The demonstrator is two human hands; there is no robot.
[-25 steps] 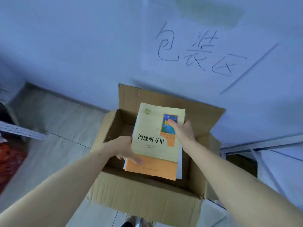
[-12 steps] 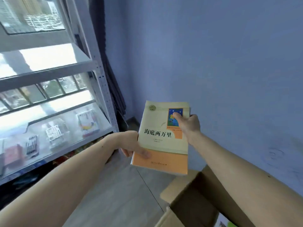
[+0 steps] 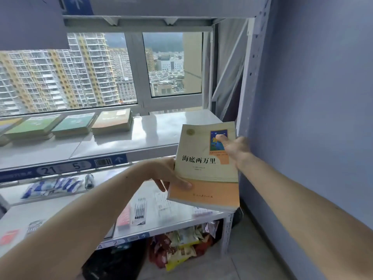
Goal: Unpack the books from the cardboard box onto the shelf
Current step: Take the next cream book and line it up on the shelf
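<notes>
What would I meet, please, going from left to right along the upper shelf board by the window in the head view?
Light green book stack → teal green book stack → tan book stack → bare stretch of shelf board → the cream and orange book held up in front of the shelf's right end.

Tower blocks (image 3: pixel 60 73) are showing through the window (image 3: pixel 139 65). Pens (image 3: pixel 139 208) and small packets (image 3: pixel 52 186) are lying on the lower boards, and crinkled snack bags (image 3: pixel 181 247) are sitting heaped on the floor beside a dark bag (image 3: pixel 115 263).
</notes>
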